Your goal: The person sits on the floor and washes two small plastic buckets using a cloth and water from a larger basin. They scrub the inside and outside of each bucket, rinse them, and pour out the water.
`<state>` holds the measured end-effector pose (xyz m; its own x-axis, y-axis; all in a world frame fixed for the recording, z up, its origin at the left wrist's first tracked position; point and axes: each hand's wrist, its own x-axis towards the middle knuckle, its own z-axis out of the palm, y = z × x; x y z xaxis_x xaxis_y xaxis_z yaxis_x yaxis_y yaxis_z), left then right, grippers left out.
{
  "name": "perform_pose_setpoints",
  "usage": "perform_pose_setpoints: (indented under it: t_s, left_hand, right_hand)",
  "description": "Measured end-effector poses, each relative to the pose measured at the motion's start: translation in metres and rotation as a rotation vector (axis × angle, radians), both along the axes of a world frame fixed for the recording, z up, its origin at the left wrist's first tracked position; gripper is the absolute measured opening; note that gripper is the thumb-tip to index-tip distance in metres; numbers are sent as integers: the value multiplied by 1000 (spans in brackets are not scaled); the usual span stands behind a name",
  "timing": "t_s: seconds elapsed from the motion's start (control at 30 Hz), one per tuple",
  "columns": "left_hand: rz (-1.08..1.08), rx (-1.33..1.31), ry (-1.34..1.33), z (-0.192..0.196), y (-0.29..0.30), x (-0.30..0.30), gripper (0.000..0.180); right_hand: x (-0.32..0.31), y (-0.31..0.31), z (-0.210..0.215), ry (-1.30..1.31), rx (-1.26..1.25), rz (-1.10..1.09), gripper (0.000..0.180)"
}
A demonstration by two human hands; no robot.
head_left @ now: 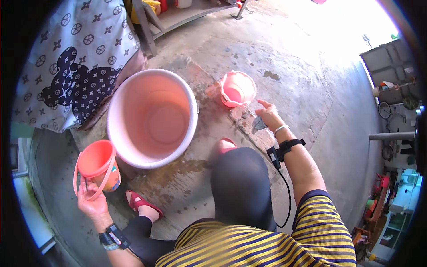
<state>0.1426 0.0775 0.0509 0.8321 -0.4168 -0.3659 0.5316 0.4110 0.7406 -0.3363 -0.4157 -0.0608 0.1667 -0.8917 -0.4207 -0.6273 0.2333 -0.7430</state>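
A large round plastic tub (153, 118), pink inside with a pale rim, stands on the rough, stained concrete floor (293, 80), its smooth bottom bare. At its lower left, the left hand (91, 200) grips a small orange plastic bucket (98, 163) by the rim and thin looped handle, fingers curled shut around it, wrist bent upward, the bucket tilted with its mouth facing up and toward the tub. Its painted side is partly hidden by the hand.

Beyond the tub, a small pink bucket (238, 89) with a wavy, scalloped rim sits on the floor. Just beside it, the right hand (267, 116) stretches forward from a straight arm, forefinger pointing toward that bucket, the other fingers folded over a small dark grey scrap (259, 124); what that scrap is cannot be made out.

Both wrists carry black straps. A dark-clad knee (242, 182) covers part of the floor, and 2 red sandals (142, 202) peek out, 1 mostly hidden. A patterned cloth (75, 62) hangs at upper left, cut off by the frame.
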Motion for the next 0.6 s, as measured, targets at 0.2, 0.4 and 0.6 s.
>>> perform_pose_setpoints:
  t_s: [0.2, 0.4, 0.6]
  left_hand:
    - [102, -8, -65, 16, -20, -3, 45]
    - [126, 13, -52, 27, -34, -7, 43]
    - [187, -16, 28, 34, -25, -8, 41]
  right_hand:
    - [39, -18, -51, 152, -4, 264, 71]
    - [37, -21, -97, 463, -233, 408, 52]
    - [65, -20, -46, 834, -461, 432, 28]
